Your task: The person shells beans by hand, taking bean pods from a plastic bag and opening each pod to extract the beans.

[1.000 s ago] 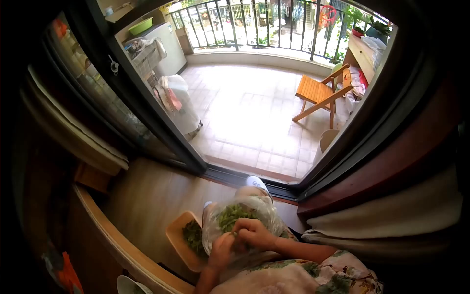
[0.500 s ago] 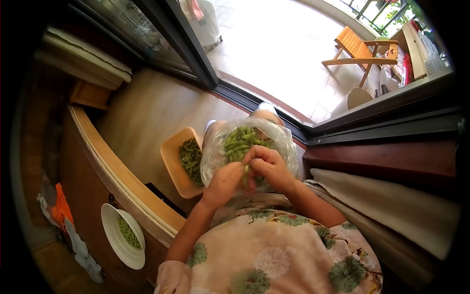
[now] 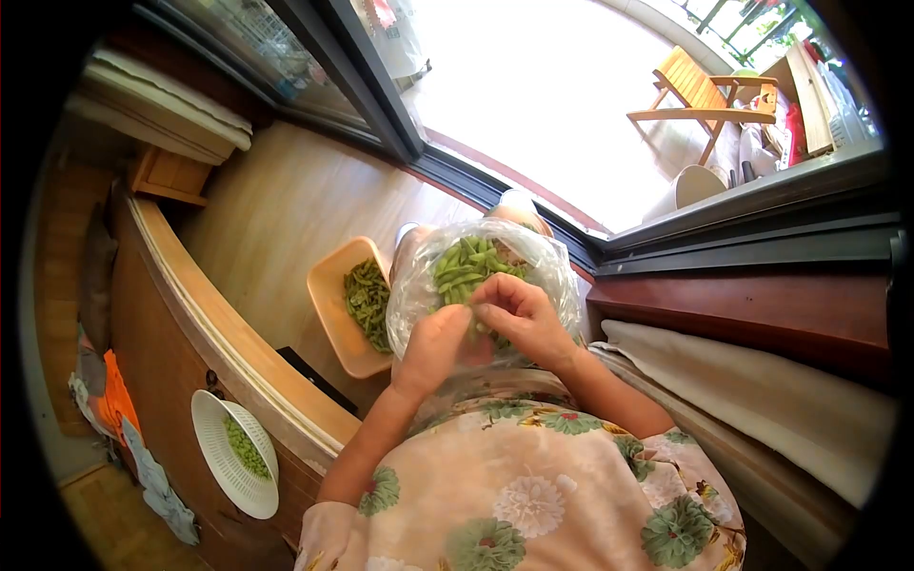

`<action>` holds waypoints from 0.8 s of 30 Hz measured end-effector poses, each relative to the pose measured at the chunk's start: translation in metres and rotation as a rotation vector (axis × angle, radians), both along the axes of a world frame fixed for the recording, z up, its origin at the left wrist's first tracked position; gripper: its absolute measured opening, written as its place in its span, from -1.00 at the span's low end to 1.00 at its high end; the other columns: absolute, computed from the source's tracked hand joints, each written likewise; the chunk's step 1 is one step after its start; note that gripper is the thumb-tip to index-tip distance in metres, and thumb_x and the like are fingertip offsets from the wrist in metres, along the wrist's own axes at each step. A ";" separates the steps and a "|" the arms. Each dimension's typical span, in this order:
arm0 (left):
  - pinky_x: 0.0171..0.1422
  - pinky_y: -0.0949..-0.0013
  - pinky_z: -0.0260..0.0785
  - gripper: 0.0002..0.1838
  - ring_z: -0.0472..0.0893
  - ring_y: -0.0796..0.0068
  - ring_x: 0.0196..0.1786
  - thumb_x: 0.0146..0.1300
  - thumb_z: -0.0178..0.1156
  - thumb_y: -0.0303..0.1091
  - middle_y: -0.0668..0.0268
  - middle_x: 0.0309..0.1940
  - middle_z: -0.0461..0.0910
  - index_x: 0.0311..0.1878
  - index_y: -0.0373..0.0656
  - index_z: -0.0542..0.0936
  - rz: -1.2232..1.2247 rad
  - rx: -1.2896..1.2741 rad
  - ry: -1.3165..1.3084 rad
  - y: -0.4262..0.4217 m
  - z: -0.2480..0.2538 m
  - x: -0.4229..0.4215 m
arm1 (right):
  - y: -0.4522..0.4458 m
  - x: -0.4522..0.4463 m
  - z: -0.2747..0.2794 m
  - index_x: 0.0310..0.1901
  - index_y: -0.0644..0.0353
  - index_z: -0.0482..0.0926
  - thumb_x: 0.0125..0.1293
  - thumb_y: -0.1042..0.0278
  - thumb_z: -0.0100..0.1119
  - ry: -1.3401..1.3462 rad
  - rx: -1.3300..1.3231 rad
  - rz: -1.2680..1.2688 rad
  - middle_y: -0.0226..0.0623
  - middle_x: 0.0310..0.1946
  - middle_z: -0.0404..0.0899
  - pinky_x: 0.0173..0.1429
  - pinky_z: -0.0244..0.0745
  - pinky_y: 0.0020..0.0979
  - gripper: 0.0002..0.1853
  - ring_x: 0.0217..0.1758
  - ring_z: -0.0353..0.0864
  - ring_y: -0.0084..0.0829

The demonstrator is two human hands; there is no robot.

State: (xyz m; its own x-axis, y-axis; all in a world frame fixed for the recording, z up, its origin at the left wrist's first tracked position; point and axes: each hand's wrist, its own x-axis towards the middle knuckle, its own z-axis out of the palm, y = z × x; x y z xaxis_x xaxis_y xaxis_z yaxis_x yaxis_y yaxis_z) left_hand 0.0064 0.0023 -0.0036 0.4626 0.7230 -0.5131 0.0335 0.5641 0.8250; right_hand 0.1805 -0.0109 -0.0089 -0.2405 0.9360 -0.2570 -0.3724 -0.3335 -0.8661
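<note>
Your left hand and right hand meet with fingers curled, tips close together; whether they grip anything, you cannot tell. The green pods lie in the clear plastic bag on your lap, probably light, pliable and slightly slick; pinch each near one end, gently.

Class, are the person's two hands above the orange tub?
No: left hand and right hand are over the clear plastic bag of green pods; the orange tub stands left of it.
</note>
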 end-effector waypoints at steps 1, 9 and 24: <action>-0.18 0.50 0.50 -0.68 0.58 0.59 -0.29 0.47 -0.13 -0.25 0.31 -0.32 0.58 -0.18 -0.28 0.53 0.011 -0.034 -0.013 0.001 -0.002 -0.001 | 0.000 0.000 0.001 -0.16 0.27 0.51 0.31 0.50 0.11 -0.060 0.016 -0.003 -0.45 -0.31 0.54 -0.24 0.43 -0.61 -0.90 -0.36 0.49 -0.69; -0.05 0.33 0.51 -0.48 0.61 0.38 -0.21 0.49 -0.27 0.03 0.21 -0.21 0.58 -0.01 -0.24 0.50 0.047 -0.314 -0.292 0.006 0.004 0.001 | 0.000 -0.005 0.007 -0.19 0.30 0.49 0.32 0.49 0.10 -0.053 -0.030 -0.054 -0.40 -0.46 0.49 -0.47 0.41 -0.58 -0.91 -0.53 0.48 -0.64; -0.36 0.60 0.20 -0.59 0.34 0.68 -0.47 0.46 -0.06 -0.03 0.46 -0.45 0.46 -0.17 -0.22 0.56 -0.121 0.107 -0.007 -0.001 0.003 -0.001 | 0.002 0.005 0.002 -0.13 0.25 0.53 0.30 0.48 0.15 0.053 -0.015 -0.162 -0.46 -0.27 0.54 -0.10 0.41 -0.60 -0.86 -0.24 0.50 -0.62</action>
State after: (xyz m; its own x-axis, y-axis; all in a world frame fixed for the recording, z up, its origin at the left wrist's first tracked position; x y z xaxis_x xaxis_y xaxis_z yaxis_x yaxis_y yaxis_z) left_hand 0.0049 0.0011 -0.0001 0.5528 0.7120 -0.4329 0.0898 0.4656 0.8804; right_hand 0.1854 -0.0090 -0.0065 -0.1007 0.9598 -0.2619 -0.4669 -0.2781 -0.8395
